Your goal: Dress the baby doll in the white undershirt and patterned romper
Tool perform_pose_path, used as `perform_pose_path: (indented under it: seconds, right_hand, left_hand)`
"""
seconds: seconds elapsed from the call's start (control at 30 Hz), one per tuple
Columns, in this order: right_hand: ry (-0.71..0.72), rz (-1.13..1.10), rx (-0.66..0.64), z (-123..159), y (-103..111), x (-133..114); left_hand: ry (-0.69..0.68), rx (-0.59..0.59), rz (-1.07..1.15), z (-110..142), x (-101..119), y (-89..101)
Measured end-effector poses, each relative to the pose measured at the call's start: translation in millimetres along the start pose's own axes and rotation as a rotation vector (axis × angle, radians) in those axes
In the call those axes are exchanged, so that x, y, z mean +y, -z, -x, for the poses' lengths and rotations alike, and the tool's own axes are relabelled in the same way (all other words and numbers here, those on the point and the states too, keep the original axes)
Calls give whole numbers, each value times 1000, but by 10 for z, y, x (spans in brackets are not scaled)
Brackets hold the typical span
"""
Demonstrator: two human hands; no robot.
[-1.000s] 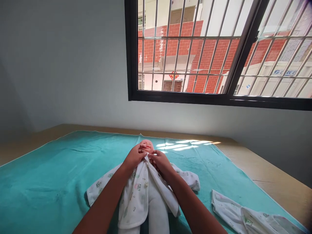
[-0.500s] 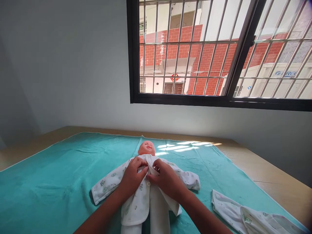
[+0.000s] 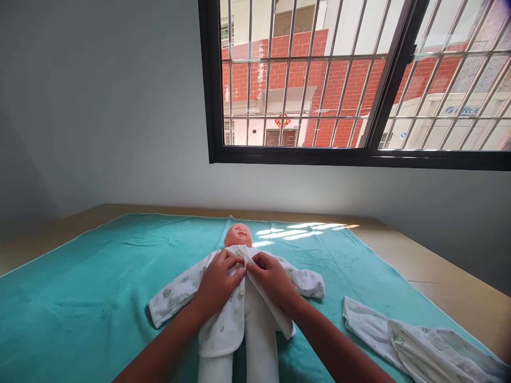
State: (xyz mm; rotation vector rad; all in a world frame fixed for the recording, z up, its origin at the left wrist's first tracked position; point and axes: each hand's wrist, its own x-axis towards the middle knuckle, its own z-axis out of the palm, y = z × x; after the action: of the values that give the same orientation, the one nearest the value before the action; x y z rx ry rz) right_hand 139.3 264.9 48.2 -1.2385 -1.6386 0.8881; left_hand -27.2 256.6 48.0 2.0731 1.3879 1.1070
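2 hands [image 3: 219, 279] [image 3: 273, 281] pinching and partly hiding jacket [image 3: 222, 334], doll's legs [image 3: 261, 340] cropped

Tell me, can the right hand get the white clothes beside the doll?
Probably yes: the right hand is on the same side as the white clothes, with mostly green cloth between, but its fingers must leave the jacket first.

Matt cloth jacket [image 3: 221, 336]; smooth, plastic-looking doll head [image 3: 238, 234].

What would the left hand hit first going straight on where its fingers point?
Most likely the right hand, just across the front opening of the white patterned jacket from the left hand; any gap in depth is unclear.
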Motion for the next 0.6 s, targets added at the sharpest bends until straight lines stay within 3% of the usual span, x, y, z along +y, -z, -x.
perform_pose_path:
  seconds: [0.13, 0.4, 0.5, 0.6]
  right_hand:
    - [42, -60, 25, 7, -71, 82]
    - [91, -91, 82, 38, -106, 96]
    - [48, -130, 208, -32, 3, 177]
    - [4, -148, 370, -123, 206, 274]
  left_hand:
    - [-23, -10, -81, 4, 15, -14]
    - [46, 49, 86, -27, -51, 6]
    - [155, 106, 135, -92, -166, 115]
    - [274, 248, 116, -162, -302, 295]
